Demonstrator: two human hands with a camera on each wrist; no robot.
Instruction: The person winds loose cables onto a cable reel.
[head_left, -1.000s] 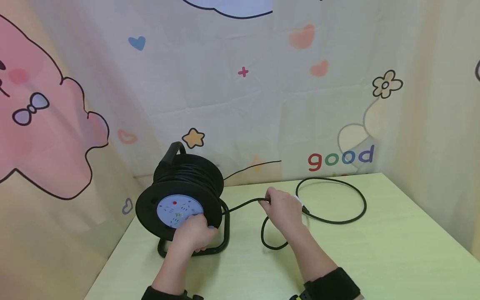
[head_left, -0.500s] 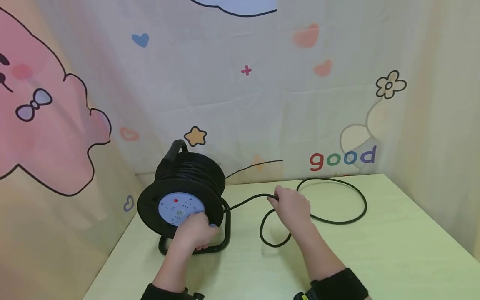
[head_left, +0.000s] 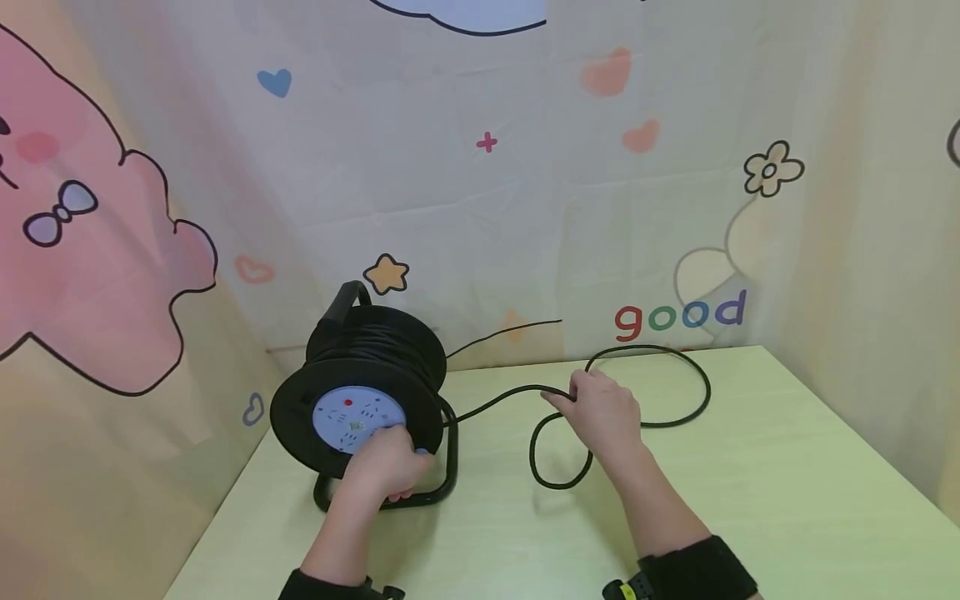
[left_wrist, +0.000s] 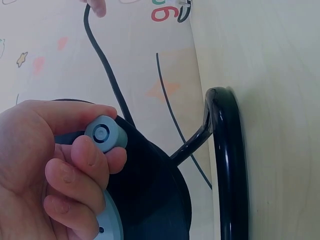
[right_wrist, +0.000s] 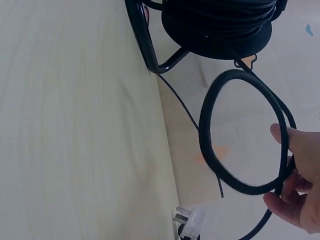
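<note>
A black cable reel (head_left: 300, 417) stands on its tubular frame at the table's left, with a pale blue socket panel (head_left: 341, 417) facing forward. My left hand (head_left: 386, 462) grips the small blue-grey crank knob (left_wrist: 103, 134) at the panel's lower right, its fingers curled round it in the left wrist view. From the reel's right side runs a black cable (head_left: 495, 403). My right hand (head_left: 606, 414) pinches this cable between thumb and fingers, right of the reel. A slack loop hangs below that hand, and a wider one bends round beyond it.
The pale table (head_left: 720, 508) ends at a printed curtain (head_left: 465, 217) behind the reel. A white plug (right_wrist: 194, 223) with metal prongs shows at the bottom of the right wrist view. The reel's carrying handle (head_left: 348, 304) rises at its back.
My right hand has moved rightward, drawing farther from the reel with the cable between its fingers. The wide far loop has shifted left and shrunk slightly. My left hand stays on the crank knob.
</note>
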